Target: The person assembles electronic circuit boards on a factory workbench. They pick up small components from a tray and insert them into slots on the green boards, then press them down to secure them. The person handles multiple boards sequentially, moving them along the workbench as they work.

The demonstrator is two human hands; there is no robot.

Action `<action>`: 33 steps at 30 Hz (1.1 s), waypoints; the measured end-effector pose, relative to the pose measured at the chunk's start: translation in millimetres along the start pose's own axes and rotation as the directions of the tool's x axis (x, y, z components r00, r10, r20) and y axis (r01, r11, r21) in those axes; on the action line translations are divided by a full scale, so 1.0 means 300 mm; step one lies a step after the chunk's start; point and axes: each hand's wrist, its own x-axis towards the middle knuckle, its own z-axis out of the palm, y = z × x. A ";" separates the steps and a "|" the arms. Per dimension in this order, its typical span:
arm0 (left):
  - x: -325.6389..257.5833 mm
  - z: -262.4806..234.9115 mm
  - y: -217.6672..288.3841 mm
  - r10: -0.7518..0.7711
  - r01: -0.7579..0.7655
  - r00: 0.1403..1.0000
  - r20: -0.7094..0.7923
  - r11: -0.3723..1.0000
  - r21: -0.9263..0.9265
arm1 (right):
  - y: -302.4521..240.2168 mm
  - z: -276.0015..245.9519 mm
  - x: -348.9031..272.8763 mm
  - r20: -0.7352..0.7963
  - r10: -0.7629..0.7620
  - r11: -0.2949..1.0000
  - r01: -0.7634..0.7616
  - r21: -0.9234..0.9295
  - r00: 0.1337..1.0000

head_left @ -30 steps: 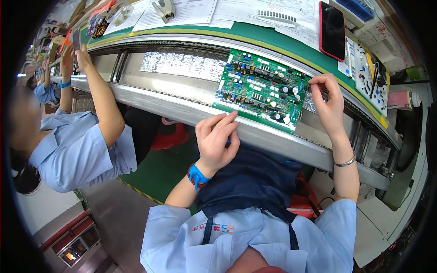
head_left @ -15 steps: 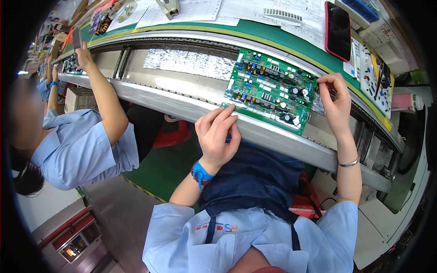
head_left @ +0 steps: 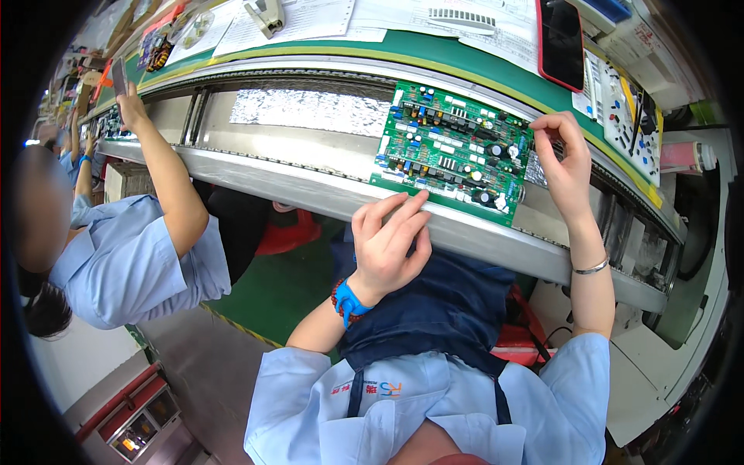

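Spanning rails (head_left: 271, 180), board (head_left: 453, 155) bordered open track (head_left: 256, 141); left hand (head_left: 390, 246) lay spread at board edge, right hand (head_left: 567, 164) bent, hold unclear.

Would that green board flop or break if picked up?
The board is probably stiff: it looks flat, with no visible sag. Its crowded raised parts could bend or snap if pressed. Being wide and low, it seems unlikely to tip.

At the top of the frame, the edge cuts off the phone (head_left: 560, 46) and the stapler (head_left: 265, 18). A co-worker's head (head_left: 39, 205) is blurred at far left, and whether the right hand's fingers (head_left: 556, 122) pinch anything beside the board (head_left: 453, 151) cannot be told.
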 end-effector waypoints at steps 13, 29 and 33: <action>0.061 0.039 0.091 0.052 -0.045 0.994 0.091 0.997 -0.070 | -0.016 -0.071 0.016 -0.038 -0.042 0.997 0.039 -0.073 0.998; 0.095 0.036 0.086 0.057 -0.064 0.986 0.158 0.997 0.045 | -0.014 -0.128 -0.029 -0.085 0.011 0.998 -0.017 -0.068 0.996; 0.092 0.025 0.078 0.094 -0.096 0.984 0.149 0.995 0.012 | -0.041 -0.128 -0.028 -0.032 0.007 0.997 -0.009 -0.079 0.999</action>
